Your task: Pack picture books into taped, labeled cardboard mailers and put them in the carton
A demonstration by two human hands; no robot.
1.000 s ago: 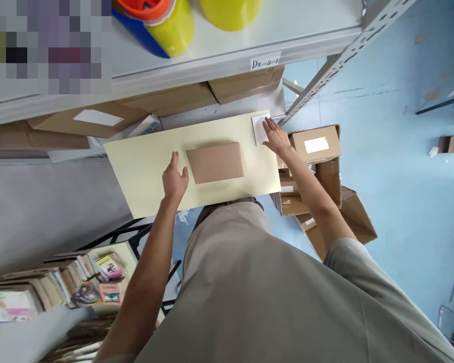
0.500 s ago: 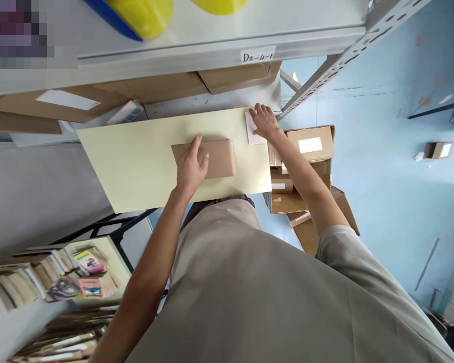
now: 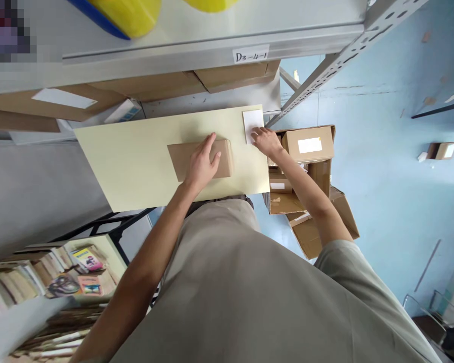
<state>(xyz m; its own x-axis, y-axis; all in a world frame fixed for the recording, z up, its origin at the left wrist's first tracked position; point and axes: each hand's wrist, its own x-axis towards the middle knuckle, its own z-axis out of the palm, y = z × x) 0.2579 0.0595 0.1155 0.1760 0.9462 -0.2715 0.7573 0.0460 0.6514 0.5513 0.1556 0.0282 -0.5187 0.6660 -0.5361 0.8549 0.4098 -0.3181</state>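
"D3-4-1" tag [image 3: 250,54], shelf edge [image 3: 196,55]

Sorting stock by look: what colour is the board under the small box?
Pale yellow board, plain, clearest in the head view.

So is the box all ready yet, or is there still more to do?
Done: the small brown box is shut and lies on the pale board. In hand: the left hand presses flat on it, and the right hand touches the white label beside it. Left: the box's top shows no label.

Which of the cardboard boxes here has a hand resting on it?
The plain brown box on the pale yellow board, under the left hand. The other boxes sit untouched, on the shelf or stacked lower right.
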